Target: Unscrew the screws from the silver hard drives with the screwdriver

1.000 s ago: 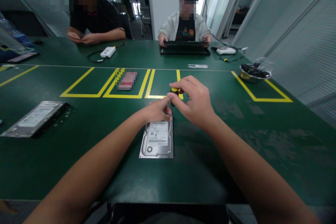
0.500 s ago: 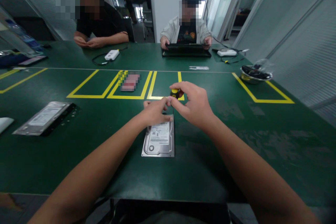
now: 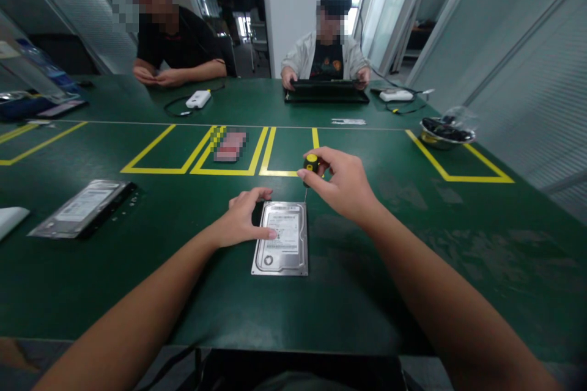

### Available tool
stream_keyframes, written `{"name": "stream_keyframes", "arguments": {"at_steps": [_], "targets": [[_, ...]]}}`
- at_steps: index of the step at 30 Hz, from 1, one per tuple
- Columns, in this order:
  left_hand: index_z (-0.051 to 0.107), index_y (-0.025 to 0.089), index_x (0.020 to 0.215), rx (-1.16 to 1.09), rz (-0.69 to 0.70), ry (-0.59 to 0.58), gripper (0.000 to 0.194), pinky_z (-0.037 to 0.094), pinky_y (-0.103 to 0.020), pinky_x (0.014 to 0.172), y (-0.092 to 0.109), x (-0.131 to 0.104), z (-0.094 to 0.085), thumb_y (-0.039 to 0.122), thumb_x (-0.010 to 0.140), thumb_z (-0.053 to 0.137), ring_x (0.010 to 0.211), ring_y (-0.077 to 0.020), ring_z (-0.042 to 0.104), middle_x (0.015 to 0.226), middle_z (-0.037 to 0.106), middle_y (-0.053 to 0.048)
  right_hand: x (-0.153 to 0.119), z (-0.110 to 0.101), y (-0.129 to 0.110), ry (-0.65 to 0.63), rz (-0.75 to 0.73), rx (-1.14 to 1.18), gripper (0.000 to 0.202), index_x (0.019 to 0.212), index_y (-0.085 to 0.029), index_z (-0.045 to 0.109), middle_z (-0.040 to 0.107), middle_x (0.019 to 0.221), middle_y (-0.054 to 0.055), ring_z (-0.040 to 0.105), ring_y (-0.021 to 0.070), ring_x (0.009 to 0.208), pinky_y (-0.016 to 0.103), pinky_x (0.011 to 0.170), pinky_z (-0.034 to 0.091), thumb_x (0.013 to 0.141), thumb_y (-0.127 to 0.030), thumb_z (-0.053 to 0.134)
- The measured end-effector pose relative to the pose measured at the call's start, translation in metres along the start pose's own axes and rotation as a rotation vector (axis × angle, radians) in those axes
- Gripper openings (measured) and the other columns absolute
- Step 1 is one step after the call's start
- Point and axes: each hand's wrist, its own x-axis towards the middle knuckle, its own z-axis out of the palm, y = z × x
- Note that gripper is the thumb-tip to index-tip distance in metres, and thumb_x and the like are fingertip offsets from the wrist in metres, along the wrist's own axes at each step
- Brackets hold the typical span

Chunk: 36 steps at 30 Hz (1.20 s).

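A silver hard drive with a white label lies flat on the green table in front of me. My left hand is at its left side, the thumb resting on the label and the fingers about the far left corner. My right hand grips a screwdriver by its black and yellow handle. The thin shaft points down to the drive's far right corner. Whether the tip sits in a screw is too small to tell.
A second hard drive lies at the left, with several small bits beside it. Yellow tape marks boxes on the table; a pink pixelated item lies in one. A metal bowl stands far right. Two people sit opposite.
My left hand has drawn back to the left, away from the screwdriver, and now rests on the drive's left side. The right hand stays on the screwdriver near the same corner.
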Motion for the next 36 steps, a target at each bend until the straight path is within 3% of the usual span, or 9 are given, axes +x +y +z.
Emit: {"name": "stream_keyframes", "arguments": {"at_steps": [5,9,12,16,21,26,36], "targets": [[0.021,0.024,0.149,-0.024,0.109,-0.041,0.114,0.028,-0.058,0.111,-0.004,-0.004,-0.005,0.066,0.059,0.078,0.135,-0.0401,0.035,0.148,0.037,-0.017,0.002,-0.008,-0.001,0.077,0.028,0.054,0.024,0.096,-0.016,0.067,0.068,0.081,0.001,0.057,0.0130,0.068,0.027,0.066,0.042,0.082,-0.036,0.067],[0.046,0.025,0.133,0.021,0.295,0.046,0.092,0.028,-0.054,0.113,0.017,-0.012,-0.010,0.066,0.058,0.080,0.137,-0.0385,0.031,0.145,0.042,-0.013,0.003,-0.016,-0.003,0.124,0.002,-0.045,0.023,0.096,-0.016,0.068,0.067,0.080,0.001,0.056,0.0133,0.067,0.027,0.065,0.042,0.081,-0.034,0.067],[0.060,0.028,0.117,0.053,0.491,-0.064,0.063,0.023,-0.051,0.116,0.037,-0.021,-0.012,0.059,0.066,0.079,0.139,-0.0358,0.034,0.141,0.051,-0.008,0.003,-0.021,-0.005,0.138,-0.050,-0.164,0.021,0.096,-0.015,0.068,0.067,0.081,0.002,0.056,0.0138,0.066,0.028,0.067,0.042,0.082,-0.031,0.066],[0.055,0.030,0.134,0.147,0.584,-0.226,0.066,0.019,-0.051,0.119,0.050,-0.026,-0.006,0.053,0.075,0.074,0.142,-0.0338,0.036,0.146,0.052,-0.007,0.003,-0.026,-0.008,0.097,-0.095,-0.279,0.020,0.100,-0.015,0.068,0.068,0.083,0.003,0.058,0.0155,0.071,0.029,0.071,0.042,0.083,-0.025,0.064],[0.048,0.029,0.144,0.190,0.574,-0.268,0.075,0.026,-0.049,0.120,0.045,-0.024,0.007,0.040,0.074,0.074,0.143,-0.0314,0.039,0.155,0.042,-0.008,0.002,-0.031,-0.014,-0.068,-0.007,-0.329,0.020,0.105,-0.017,0.066,0.070,0.087,0.004,0.061,0.0169,0.074,0.028,0.072,0.042,0.086,-0.023,0.061],[0.046,0.027,0.146,0.152,0.584,-0.244,0.075,0.025,-0.049,0.122,0.042,-0.020,0.011,0.032,0.075,0.071,0.144,-0.0295,0.037,0.155,0.041,-0.008,0.002,-0.035,-0.021,-0.286,-0.006,-0.386,0.022,0.105,-0.016,0.066,0.072,0.102,0.009,0.065,0.0216,0.095,0.031,0.083,0.045,0.087,-0.013,0.055],[0.044,0.023,0.147,0.153,0.597,-0.221,0.072,0.018,-0.052,0.124,0.037,-0.013,0.019,0.031,0.080,0.066,0.148,-0.0293,0.030,0.157,0.037,-0.010,-0.023,-0.025,-0.020,-0.728,0.073,-0.623,0.015,0.098,-0.014,0.064,0.070,0.100,0.012,0.070,0.0253,0.091,0.031,0.073,0.051,0.086,-0.009,0.058]]}}
